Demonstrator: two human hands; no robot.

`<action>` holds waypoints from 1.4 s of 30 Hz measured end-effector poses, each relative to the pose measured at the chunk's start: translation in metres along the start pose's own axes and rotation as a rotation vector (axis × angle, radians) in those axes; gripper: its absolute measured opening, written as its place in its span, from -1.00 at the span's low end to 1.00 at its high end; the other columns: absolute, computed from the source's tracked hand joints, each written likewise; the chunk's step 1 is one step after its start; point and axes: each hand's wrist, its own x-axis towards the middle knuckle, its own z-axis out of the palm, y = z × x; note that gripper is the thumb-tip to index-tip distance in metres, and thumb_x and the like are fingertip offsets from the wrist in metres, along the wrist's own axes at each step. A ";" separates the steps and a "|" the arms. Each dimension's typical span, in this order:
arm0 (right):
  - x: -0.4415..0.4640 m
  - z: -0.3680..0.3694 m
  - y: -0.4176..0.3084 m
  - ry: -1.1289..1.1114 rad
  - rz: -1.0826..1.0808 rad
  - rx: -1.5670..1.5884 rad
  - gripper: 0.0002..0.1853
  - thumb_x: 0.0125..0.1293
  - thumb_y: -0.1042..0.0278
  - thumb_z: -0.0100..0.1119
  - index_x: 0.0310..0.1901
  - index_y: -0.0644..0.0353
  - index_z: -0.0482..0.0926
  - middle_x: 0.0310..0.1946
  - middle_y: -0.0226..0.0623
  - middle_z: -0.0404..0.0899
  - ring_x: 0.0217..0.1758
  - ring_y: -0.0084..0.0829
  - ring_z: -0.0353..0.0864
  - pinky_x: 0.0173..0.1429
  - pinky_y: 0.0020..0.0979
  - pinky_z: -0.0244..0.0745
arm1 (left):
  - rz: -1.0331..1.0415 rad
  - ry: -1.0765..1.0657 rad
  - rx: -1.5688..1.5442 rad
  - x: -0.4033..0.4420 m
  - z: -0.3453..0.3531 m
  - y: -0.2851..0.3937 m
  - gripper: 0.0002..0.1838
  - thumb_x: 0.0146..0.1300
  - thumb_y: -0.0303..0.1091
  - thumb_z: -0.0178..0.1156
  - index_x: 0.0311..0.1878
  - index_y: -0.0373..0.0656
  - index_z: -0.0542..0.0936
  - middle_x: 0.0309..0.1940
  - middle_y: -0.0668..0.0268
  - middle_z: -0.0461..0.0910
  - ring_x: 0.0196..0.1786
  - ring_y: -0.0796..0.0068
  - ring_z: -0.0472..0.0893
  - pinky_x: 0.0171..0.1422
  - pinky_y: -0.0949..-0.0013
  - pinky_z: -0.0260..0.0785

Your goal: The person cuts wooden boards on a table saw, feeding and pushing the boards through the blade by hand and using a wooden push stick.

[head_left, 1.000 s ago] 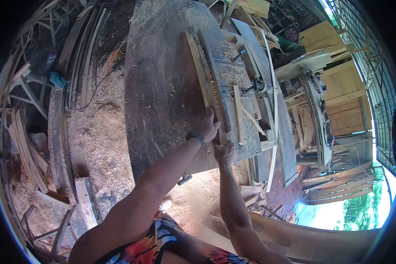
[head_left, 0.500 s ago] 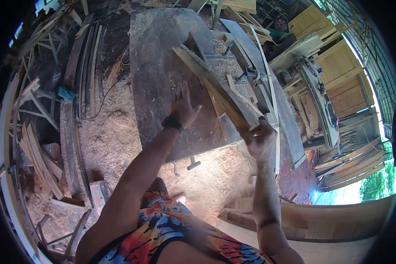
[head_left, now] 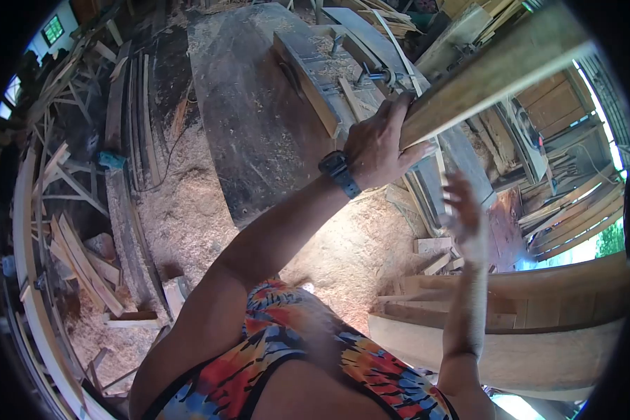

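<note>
A long wooden board (head_left: 497,77) is lifted above the table's right side and reaches toward the upper right. Its near end sits in my left hand (head_left: 379,143), fingers wrapped round it; a dark watch is on that wrist. Below the board, my right hand (head_left: 464,210) is raised off it with fingers apart, slightly blurred, holding nothing. Another board (head_left: 306,84) stands on edge on the dark worktable (head_left: 245,105), just beyond my left hand. A metal clamp (head_left: 379,75) lies past it among wood strips.
Wood shavings (head_left: 189,203) cover the floor at left and under the table. Long planks (head_left: 136,112) and short offcuts (head_left: 84,266) lie at left. A large curved wooden piece (head_left: 511,343) is at lower right. Wooden panels (head_left: 553,105) stand at right.
The board has swung up and right, off the table. My left hand, open half a second ago, now grips its end; my right hand has let go. The view has shifted.
</note>
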 end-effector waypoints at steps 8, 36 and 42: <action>-0.201 0.104 0.138 -0.357 0.270 -0.010 0.29 -0.12 0.04 0.63 0.51 0.30 -0.09 0.41 0.14 0.22 0.50 -0.06 0.21 0.53 -0.16 0.15 | -0.587 0.211 -0.602 -0.082 0.071 -0.080 -0.42 0.32 -0.03 0.27 0.13 -0.34 0.39 -0.22 0.16 0.64 -0.19 0.33 0.64 -0.13 0.27 0.50; -0.180 0.077 0.146 -0.212 0.283 -0.127 -0.20 0.14 0.53 0.30 0.44 0.27 0.21 0.22 0.16 0.45 0.23 0.02 0.54 0.23 -0.24 0.48 | -0.833 -0.253 0.042 -0.165 0.135 -0.154 -0.10 0.33 -0.24 0.16 0.50 -0.42 -0.17 0.26 -0.32 0.35 0.21 -0.16 0.51 0.21 0.08 0.40; -0.169 0.074 0.161 -0.187 0.067 -0.263 -0.31 0.15 0.55 0.24 0.35 0.34 0.27 0.21 0.12 0.43 0.13 0.00 0.55 0.11 -0.25 0.53 | -0.912 -0.278 0.108 -0.165 0.149 -0.159 -0.12 0.35 -0.26 0.14 0.50 -0.40 -0.17 0.15 -0.24 0.49 0.15 -0.12 0.57 0.19 0.10 0.41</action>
